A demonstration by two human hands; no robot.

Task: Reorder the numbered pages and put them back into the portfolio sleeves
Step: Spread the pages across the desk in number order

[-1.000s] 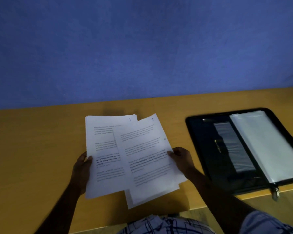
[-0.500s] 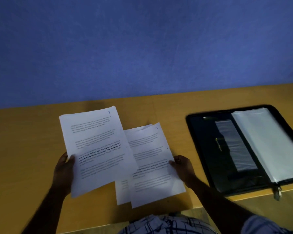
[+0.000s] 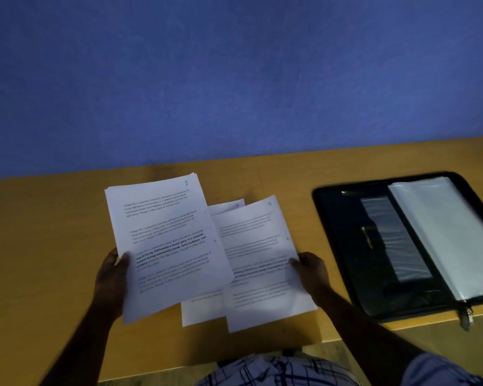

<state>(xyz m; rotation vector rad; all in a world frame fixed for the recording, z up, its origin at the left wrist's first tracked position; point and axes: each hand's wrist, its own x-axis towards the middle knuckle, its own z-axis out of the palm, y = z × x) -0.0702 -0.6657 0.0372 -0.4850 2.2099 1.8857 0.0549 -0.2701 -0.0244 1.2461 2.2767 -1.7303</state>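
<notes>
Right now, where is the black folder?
In the head view, the black folder lies open on the right side of the table, just past the right hand, which holds pages.

Left hand [image 3: 110,280]: fingers hidden behind its stack of pages [image 3: 168,246], only the thumb shows. Right hand [image 3: 313,270] page [image 3: 262,260]: body text blurred, corner number unreadable. Sheet [image 3: 201,310] beneath mostly covered by both. Portfolio [image 3: 346,246] right of the right hand: blurred, clear sleeves [image 3: 444,232] cut by frame edge, gold logo [image 3: 367,237] illegible.
</notes>
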